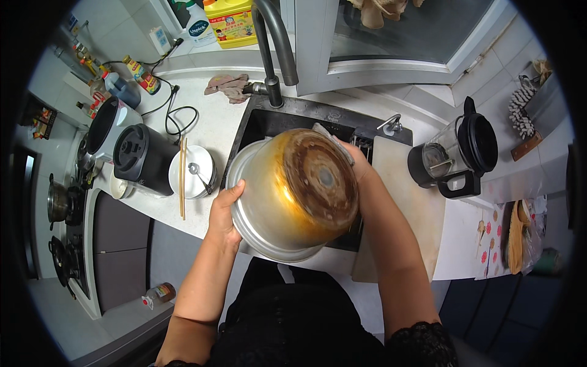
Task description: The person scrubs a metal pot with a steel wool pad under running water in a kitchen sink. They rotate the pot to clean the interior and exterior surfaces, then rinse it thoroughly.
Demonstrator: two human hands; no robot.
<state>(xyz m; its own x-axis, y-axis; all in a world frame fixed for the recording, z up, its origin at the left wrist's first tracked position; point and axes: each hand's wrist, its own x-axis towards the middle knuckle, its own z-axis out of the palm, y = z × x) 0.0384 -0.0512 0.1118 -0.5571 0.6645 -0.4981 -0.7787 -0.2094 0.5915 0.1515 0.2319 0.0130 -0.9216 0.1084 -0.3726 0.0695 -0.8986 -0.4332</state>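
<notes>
A metal inner pot is tipped on its side over the black sink, its brown-scorched base turned up and to the right. My left hand is closed on the pot's wide rim, thumb on the outer wall. At the far right side of the base, my right hand presses a greyish cloth against the pot. Most of its fingers are hidden behind the pot and cloth. Behind the pot rises a dark faucet.
A pale cutting board lies right of the sink, with a blender jug beyond it. Left stand stacked white bowls with a spoon, chopsticks and a dark appliance. A crumpled rag lies by the faucet.
</notes>
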